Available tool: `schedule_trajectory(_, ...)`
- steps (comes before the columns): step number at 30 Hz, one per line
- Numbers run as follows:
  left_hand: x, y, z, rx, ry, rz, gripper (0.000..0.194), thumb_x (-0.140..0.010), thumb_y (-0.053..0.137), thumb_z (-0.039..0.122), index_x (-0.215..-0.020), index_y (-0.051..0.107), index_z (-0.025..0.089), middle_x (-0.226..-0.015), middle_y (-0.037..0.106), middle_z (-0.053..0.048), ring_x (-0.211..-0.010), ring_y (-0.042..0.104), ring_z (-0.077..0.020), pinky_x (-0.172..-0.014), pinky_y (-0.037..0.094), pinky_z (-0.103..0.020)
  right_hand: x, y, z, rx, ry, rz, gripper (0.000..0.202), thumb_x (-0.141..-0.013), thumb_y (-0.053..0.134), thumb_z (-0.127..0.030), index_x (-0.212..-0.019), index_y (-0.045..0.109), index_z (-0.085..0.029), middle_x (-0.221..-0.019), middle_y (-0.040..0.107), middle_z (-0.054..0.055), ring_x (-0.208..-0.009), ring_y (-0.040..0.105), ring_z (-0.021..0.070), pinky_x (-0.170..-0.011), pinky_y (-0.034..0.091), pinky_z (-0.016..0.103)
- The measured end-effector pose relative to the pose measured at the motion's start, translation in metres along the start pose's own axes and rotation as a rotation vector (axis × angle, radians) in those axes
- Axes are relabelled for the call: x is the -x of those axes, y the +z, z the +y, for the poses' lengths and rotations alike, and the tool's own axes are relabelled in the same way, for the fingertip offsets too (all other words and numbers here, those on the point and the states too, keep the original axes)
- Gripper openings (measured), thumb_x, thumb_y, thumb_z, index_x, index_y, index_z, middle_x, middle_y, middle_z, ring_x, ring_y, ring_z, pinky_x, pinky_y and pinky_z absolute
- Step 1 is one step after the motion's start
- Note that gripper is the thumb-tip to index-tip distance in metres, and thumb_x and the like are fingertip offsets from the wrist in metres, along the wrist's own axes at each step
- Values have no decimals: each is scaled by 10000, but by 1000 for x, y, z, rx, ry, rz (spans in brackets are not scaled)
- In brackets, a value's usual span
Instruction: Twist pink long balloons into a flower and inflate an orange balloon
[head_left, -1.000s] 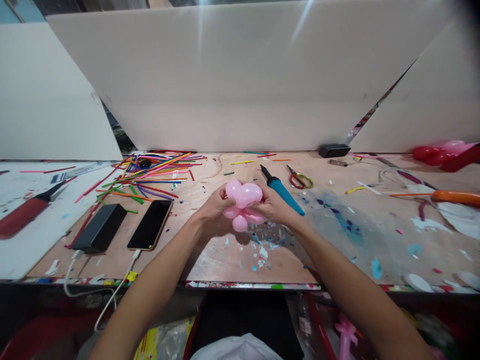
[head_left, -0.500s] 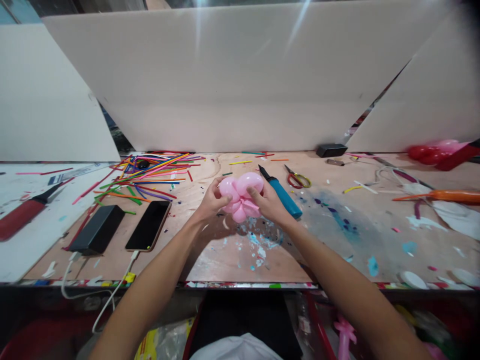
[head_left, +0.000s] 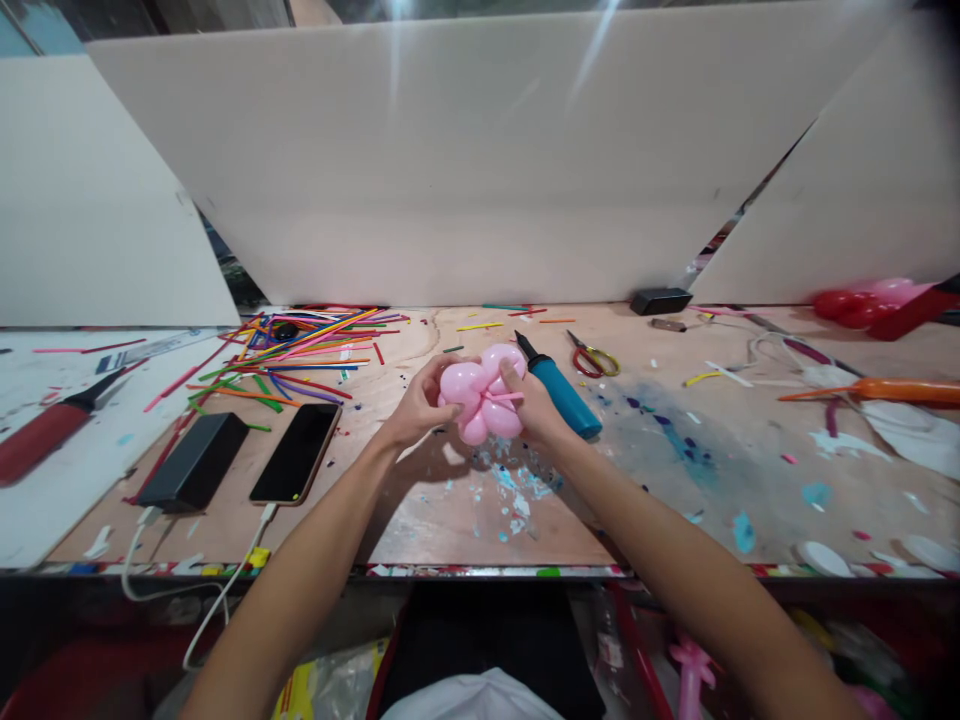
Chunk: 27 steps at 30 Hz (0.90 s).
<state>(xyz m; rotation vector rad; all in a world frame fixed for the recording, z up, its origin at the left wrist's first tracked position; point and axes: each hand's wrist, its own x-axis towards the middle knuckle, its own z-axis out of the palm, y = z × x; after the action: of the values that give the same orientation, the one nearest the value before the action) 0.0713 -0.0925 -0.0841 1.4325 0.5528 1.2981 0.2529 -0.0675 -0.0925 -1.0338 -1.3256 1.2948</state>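
Observation:
A pink twisted balloon, several round bubbles gathered like flower petals, is held between my two hands above the table. My left hand grips its left side, thumb on the lower left bubble. On the other side my right hand pinches it, thumb on the upper right bubble. A thin uninflated pink tail sticks out from the middle toward my right hand. Just right of that hand lies a blue balloon pump with a black nozzle. Scissors with red and yellow handles rest beyond the pump.
Loose uninflated balloons lie in a pile at the back left. A phone and a black box with white cables are at left. A red pump is farther left, an orange pump at right. White panels stand behind.
The pink balloon has been turned in my hands, so its bubbles show more evenly and the thin tail now points right. Both hands stay on it in nearly the same place.

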Motion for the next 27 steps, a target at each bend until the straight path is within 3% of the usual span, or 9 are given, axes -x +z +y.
schedule_trajectory(3, 1, -3, 6, -100, -6, -45, 596, -660, 831, 290, -1184, 560, 209, -1336, 575, -110, -1190, 560, -244, -986, 456, -328, -1, 0, 3, -59, 21, -34, 627, -774, 559, -753, -1025, 613, -181, -1031, 705, 114, -901, 665, 252, -759, 547, 353)
schedule_trajectory(6, 1, 1, 5, -197, -1, -5, 658, -659, 828, 322, -1243, 545, 212, -1297, 579, -99, -1134, 577, -235, -939, 481, -319, -2, -1, 6, 59, -47, 33, 590, -782, 564, -737, -987, 590, -185, -967, 690, 87, -865, 639, 228, -752, 537, 349)
schedule_trajectory(9, 1, 11, -3, -347, -35, 144, 687, -629, 851, 351, -1223, 551, 179, -1180, 626, -93, -1009, 609, -215, -874, 501, -319, -2, -1, 7, 146, -137, 122, 576, -790, 571, -714, -1011, 567, -182, -967, 667, 78, -869, 613, 209, -784, 525, 344)
schedule_trajectory(12, 0, 21, -9, -410, -92, 281, 552, -671, 822, 378, -1113, 596, 138, -1052, 670, -92, -912, 622, -201, -832, 511, -330, -1, -1, 5, 204, -197, 156, 556, -783, 588, -705, -962, 571, -179, -958, 653, 83, -871, 602, 210, -813, 514, 350)
schedule_trajectory(16, 1, 20, -10, -223, -161, 224, 369, -725, 763, 330, -1002, 655, 112, -946, 696, -85, -842, 642, -189, -791, 522, -325, 1, -4, 0, 186, -184, 63, 556, -793, 568, -712, -961, 596, -182, -984, 672, 90, -899, 619, 224, -817, 518, 359)
schedule_trajectory(22, 3, 7, -12, 48, -304, 140, 343, -699, 727, 267, -997, 679, 104, -908, 700, -90, -781, 654, -198, -738, 534, -340, -1, -10, 1, 163, -142, -61, 587, -796, 565, -716, -1001, 624, -169, -1019, 690, 96, -919, 638, 238, -781, 522, 347)
schedule_trajectory(25, 3, 4, -12, -79, -304, 147, 325, -699, 735, 324, -952, 689, 124, -885, 684, -83, -786, 638, -205, -739, 532, -351, -4, -14, 2, 229, -178, -82, 548, -813, 560, -698, -944, 629, -170, -956, 687, 82, -869, 633, 228, -761, 513, 337)
schedule_trajectory(27, 2, 6, -10, -333, -187, 233, 343, -653, 789, 346, -918, 701, 146, -945, 667, -89, -893, 625, -233, -828, 521, -378, -5, -16, 2, 299, -225, -56, 530, -819, 569, -674, -930, 629, -160, -928, 677, 77, -835, 617, 219, -748, 500, 332)
